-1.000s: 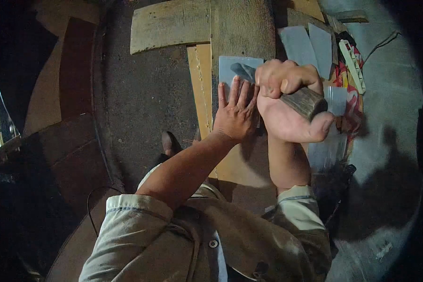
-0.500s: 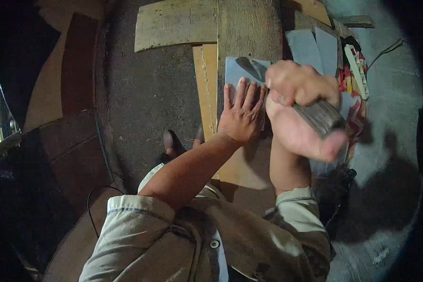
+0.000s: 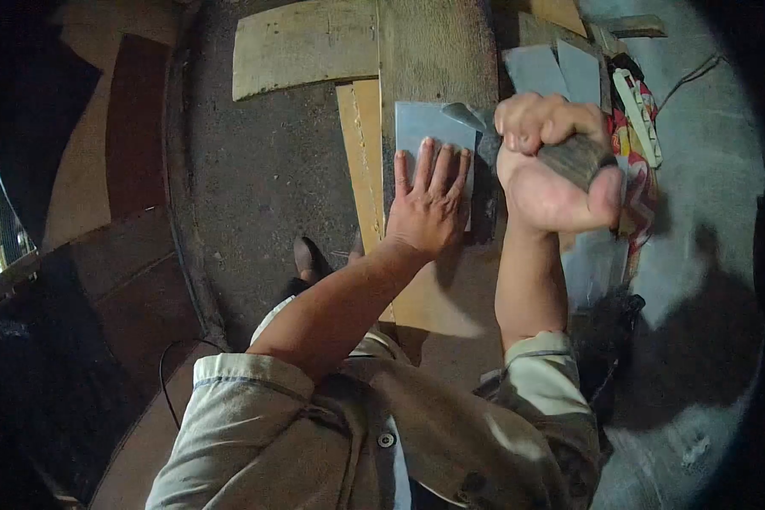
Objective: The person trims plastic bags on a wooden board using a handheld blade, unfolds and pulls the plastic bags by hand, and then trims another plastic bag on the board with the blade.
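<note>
My left hand (image 3: pixel 427 204) lies flat with its fingers spread on a pale grey sheet (image 3: pixel 433 123), pressing it against a worn wooden board (image 3: pixel 438 51). My right hand (image 3: pixel 557 161) is raised to the right of the sheet, wrapped round the dark, worn handle of a knife (image 3: pixel 580 160). The broad, dark blade points left and reaches over the sheet's upper right corner. Part of the blade is hidden by my fingers, and I cannot tell whether it touches the sheet.
Other pale sheets (image 3: pixel 535 72) lie behind my right hand. Beside them are a white plastic strip (image 3: pixel 637 117) and a red patterned cloth (image 3: pixel 640 195). A curved plank (image 3: pixel 306 47) stretches left of the board, and a tan strip (image 3: pixel 365 161) runs alongside it.
My right hand has shifted up and slightly right, drawing the knife blade toward the sheet's right edge. The whole view has moved slightly. My left hand stays flat on the sheet.
</note>
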`<state>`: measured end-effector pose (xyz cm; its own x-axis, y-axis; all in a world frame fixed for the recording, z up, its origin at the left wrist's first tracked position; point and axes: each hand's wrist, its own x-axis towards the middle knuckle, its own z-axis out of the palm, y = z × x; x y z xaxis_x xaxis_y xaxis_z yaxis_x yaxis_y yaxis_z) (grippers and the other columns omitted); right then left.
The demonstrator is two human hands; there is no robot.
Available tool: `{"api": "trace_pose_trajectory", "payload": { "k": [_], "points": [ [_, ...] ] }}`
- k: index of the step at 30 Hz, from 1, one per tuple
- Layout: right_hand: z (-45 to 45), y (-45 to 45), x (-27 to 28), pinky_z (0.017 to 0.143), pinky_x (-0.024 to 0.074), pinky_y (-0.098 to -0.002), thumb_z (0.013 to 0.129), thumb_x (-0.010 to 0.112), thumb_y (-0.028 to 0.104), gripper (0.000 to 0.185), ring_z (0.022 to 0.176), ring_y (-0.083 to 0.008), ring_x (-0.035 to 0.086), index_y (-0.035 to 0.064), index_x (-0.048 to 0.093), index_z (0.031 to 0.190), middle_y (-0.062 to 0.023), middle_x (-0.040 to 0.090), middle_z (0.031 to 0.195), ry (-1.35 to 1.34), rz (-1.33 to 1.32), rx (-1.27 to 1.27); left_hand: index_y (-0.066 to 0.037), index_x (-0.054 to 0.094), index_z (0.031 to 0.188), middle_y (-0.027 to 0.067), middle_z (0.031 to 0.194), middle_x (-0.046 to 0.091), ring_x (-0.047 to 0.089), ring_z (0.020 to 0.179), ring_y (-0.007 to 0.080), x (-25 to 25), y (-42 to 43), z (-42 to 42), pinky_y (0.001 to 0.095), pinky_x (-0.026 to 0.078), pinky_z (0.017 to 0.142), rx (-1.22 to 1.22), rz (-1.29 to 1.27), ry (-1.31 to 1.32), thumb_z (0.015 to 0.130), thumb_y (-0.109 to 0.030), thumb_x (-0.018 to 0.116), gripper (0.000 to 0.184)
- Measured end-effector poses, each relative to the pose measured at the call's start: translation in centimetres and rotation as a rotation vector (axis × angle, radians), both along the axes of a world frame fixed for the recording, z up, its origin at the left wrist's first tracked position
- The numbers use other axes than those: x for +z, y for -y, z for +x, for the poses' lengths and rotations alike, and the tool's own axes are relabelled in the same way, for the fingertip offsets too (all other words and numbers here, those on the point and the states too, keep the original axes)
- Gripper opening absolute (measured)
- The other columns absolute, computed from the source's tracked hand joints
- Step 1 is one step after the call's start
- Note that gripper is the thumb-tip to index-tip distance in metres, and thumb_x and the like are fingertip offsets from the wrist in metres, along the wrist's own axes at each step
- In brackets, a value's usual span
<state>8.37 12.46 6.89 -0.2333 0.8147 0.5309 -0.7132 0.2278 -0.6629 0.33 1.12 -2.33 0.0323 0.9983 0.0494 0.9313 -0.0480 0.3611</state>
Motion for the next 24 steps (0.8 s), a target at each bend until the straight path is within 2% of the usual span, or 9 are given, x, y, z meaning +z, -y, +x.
{"api": "trace_pose_trajectory", "payload": {
  "k": [3, 8, 10, 12, 14, 19, 21, 24],
  "points": [
    [0.3, 0.7, 1.5, 0.058, 0.0352, -0.0343, 0.083, 0.049, 0.061, 0.062, 0.059, -0.0203, 0.041, -0.0009, 0.046, 0.081, -0.0110, 0.045, 0.065, -0.057, 0.119, -0.010, -0.006, 0.028, 0.144, 0.0202, 0.144, 0.030, 0.022, 0.137, 0.0412, -0.5, 0.1, -0.1, 0.0649, 0.011, 0.107, -0.007, 0.015, 0.002, 0.088, -0.033, 0.046, 0.065],
    [1.8, -0.7, 0.0, 0.058, 0.0354, -0.0340, 0.082, 0.048, 0.064, 0.064, 0.059, -0.0195, 0.041, -0.0003, 0.047, 0.081, -0.0105, 0.045, 0.066, 0.001, 0.022, -0.069, -0.007, 0.028, 0.145, 0.0211, 0.142, 0.032, 0.023, 0.137, 0.0424, -0.6, 0.3, 0.1, 0.0661, 0.011, 0.106, -0.024, 0.023, -0.006, 0.090, -0.034, 0.045, 0.064],
    [2.0, 0.0, 1.0, 0.058, 0.0355, -0.0336, 0.083, 0.049, 0.059, 0.059, 0.059, -0.0193, 0.041, -0.0005, 0.047, 0.081, -0.0100, 0.045, 0.067, 0.048, 0.138, -0.104, -0.007, 0.027, 0.145, 0.0210, 0.143, 0.031, 0.022, 0.137, 0.0424, -0.6, 0.0, 0.0, 0.0662, 0.010, 0.106, -0.017, 0.021, -0.003, 0.090, -0.034, 0.045, 0.064],
    [1.6, -0.1, 1.1, 0.058, 0.0355, -0.0333, 0.083, 0.051, 0.057, 0.058, 0.060, -0.0193, 0.041, -0.0007, 0.047, 0.081, -0.0096, 0.044, 0.067, 0.002, 0.125, -0.069, -0.007, 0.027, 0.145, 0.0207, 0.143, 0.031, 0.022, 0.137, 0.0420, -0.7, 0.0, -0.2, 0.0661, 0.010, 0.106, -0.010, 0.012, -0.011, 0.089, -0.034, 0.045, 0.064],
    [1.6, -0.9, 0.1, 0.058, 0.0354, -0.0333, 0.083, 0.049, 0.060, 0.060, 0.061, -0.0193, 0.041, -0.0007, 0.046, 0.082, -0.0101, 0.045, 0.067, 0.104, 0.062, -0.130, -0.008, 0.027, 0.145, 0.0201, 0.143, 0.032, 0.021, 0.137, 0.0414, -0.4, 0.0, 0.0, 0.0659, 0.010, 0.106, -0.010, 0.000, -0.019, 0.089, -0.034, 0.045, 0.064],
    [0.3, 1.1, 1.4, 0.062, 0.0364, -0.0350, 0.082, 0.049, 0.062, 0.063, 0.063, -0.0204, 0.043, -0.0011, 0.046, 0.082, -0.0116, 0.046, 0.070, -0.063, 0.073, 0.001, -0.008, 0.031, 0.143, 0.0190, 0.144, 0.029, 0.020, 0.138, 0.0396, -0.3, 0.0, 0.0, 0.0639, 0.012, 0.108, 0.004, 0.008, 0.024, 0.086, -0.031, 0.045, 0.063],
    [-0.8, 2.0, 1.0, 0.063, 0.0366, -0.0356, 0.082, 0.049, 0.063, 0.064, 0.063, -0.0207, 0.043, -0.0010, 0.046, 0.082, -0.0118, 0.047, 0.071, -0.049, 0.077, 0.025, -0.008, 0.032, 0.143, 0.0189, 0.144, 0.029, 0.020, 0.138, 0.0396, -0.7, 0.3, -0.1, 0.0638, 0.012, 0.108, -0.010, 0.007, -0.001, 0.085, -0.031, 0.046, 0.064],
    [-1.8, 2.8, 1.9, 0.062, 0.0351, -0.0396, 0.082, 0.042, 0.068, 0.064, 0.059, -0.0215, 0.040, 0.0043, 0.046, 0.085, -0.0104, 0.045, 0.067, 0.054, 0.101, 0.024, -0.008, 0.035, 0.141, 0.0188, 0.143, 0.030, 0.020, 0.138, 0.0394, -1.1, 0.4, -0.2, 0.0637, 0.010, 0.108, -0.011, 0.014, 0.011, 0.083, -0.032, 0.048, 0.064]
  ]
}}
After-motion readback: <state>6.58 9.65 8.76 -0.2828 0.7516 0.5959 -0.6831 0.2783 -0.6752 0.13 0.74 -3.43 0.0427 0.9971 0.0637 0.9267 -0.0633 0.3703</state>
